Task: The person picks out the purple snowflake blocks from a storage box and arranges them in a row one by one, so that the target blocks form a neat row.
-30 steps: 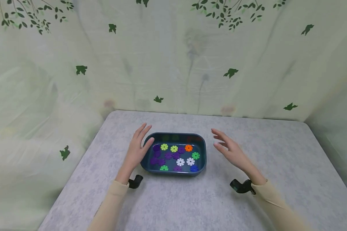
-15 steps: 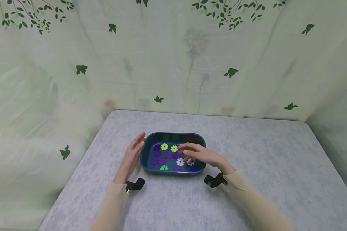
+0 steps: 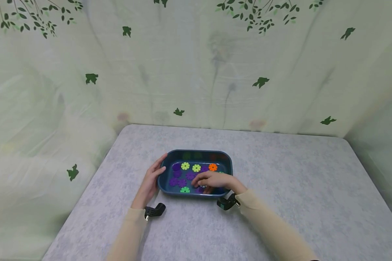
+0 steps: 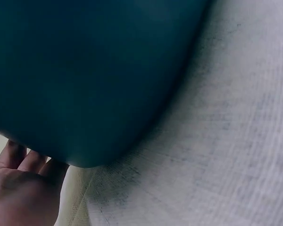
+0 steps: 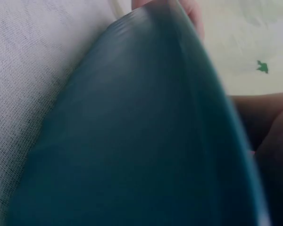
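Note:
In the head view a dark blue plastic tray (image 3: 183, 194) sits on the table, with several notched plastic discs lying flat inside. Among them are a yellow disc (image 3: 185, 166), an orange disc (image 3: 213, 167), a green disc (image 3: 184, 189) and several purple discs (image 3: 174, 181). My left hand (image 3: 149, 179) holds the tray's left end, thumb at the rim and fingers along the outer wall. Over the front right part of the tray, my right hand (image 3: 214, 179) reaches in with fingers bent down and thumb apart from them. It covers the white discs almost wholly.
The grey mottled table (image 3: 297, 181) extends around the tray. Behind it hangs a pale green curtain (image 3: 199, 72) with leaf prints. A black wrist camera (image 3: 227, 202) on the right arm is close to the tray's front right corner; another camera (image 3: 156, 210) is on the left wrist.
My right hand has come in from the right of the tray and down among the discs. My left hand has shifted from above the tray's left corner to its left end.

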The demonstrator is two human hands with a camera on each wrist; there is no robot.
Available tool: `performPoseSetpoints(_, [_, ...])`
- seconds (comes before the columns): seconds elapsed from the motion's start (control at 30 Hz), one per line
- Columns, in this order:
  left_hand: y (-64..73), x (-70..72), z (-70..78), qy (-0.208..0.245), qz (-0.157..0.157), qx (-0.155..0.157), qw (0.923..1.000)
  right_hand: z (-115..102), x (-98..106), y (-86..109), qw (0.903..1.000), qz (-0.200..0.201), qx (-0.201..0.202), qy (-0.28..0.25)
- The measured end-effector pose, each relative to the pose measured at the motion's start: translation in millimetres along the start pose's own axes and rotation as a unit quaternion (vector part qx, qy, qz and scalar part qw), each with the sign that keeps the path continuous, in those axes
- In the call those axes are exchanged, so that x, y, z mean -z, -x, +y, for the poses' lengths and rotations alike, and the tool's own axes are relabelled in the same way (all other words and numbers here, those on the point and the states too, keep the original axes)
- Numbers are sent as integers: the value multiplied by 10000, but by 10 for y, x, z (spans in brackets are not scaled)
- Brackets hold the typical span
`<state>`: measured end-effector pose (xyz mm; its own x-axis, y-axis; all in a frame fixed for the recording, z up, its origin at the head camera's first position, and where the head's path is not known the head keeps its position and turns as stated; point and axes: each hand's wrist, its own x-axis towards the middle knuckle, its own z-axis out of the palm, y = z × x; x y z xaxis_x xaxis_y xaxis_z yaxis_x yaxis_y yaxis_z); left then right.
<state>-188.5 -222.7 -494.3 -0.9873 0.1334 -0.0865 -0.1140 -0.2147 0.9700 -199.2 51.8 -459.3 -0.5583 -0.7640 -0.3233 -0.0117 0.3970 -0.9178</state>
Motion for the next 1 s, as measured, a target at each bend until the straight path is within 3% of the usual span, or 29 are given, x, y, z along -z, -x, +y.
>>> performPoseSetpoints(0.27, [7, -14, -23, 69, 33, 11, 10000, -7, -50, -30, 9996, 239, -106, 137])
performPoseSetpoints(0.53, [-6, -1, -25, 162, -106, 21, 9998, -24, -73, -62, 9977, 442, 110, 505])
performPoseSetpoints(0.77, [1, 6, -15, 198, -180, 43, 9996, -83, 34, 19, 9939, 920, 478, 363])
performPoseSetpoints(1.0, [18, 27, -20, 171, -236, 11, 9996, -80, 206, 227, 9840, 1519, 925, -85])
